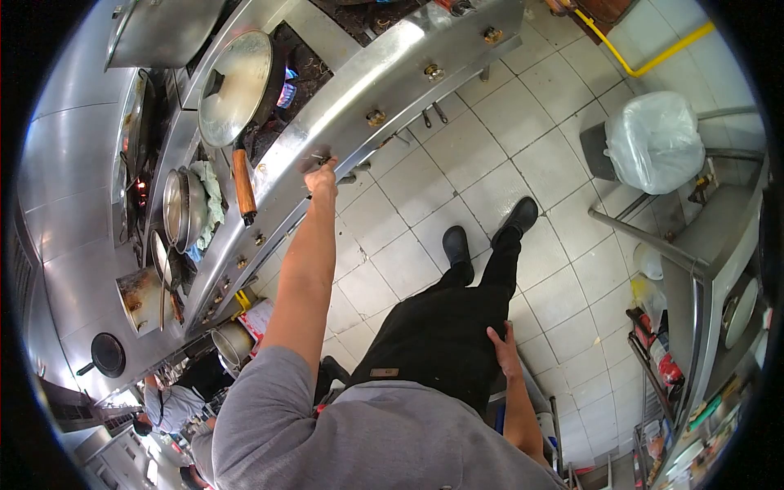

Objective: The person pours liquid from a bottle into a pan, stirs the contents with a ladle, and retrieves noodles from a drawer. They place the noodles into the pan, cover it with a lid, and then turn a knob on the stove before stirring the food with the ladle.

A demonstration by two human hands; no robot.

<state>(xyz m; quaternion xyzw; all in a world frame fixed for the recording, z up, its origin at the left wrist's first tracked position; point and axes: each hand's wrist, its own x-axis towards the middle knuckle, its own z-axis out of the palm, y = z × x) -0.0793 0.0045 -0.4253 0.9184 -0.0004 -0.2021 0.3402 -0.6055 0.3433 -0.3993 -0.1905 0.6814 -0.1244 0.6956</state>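
Observation:
My left hand (321, 175) reaches out to the front panel of the steel stove (404, 73), its fingers closed around a control knob (317, 158). Just beyond it, a pan (263, 110) with a wooden handle (243, 181) stands over a lit burner whose blue flame (287, 87) shows beside it. A glass lid (235, 86) with a dark knob covers the pan. My right hand (504, 349) hangs beside my black apron (429, 339), fingers loosely extended and holding nothing.
More knobs (376, 118) line the stove front. Metal bowls (184, 208) with a cloth (209, 196) and a large pot (159, 33) stand farther left. At right are a bin with a clear plastic liner (655, 143) and a steel table (706, 245). Other people (173, 406) are at lower left.

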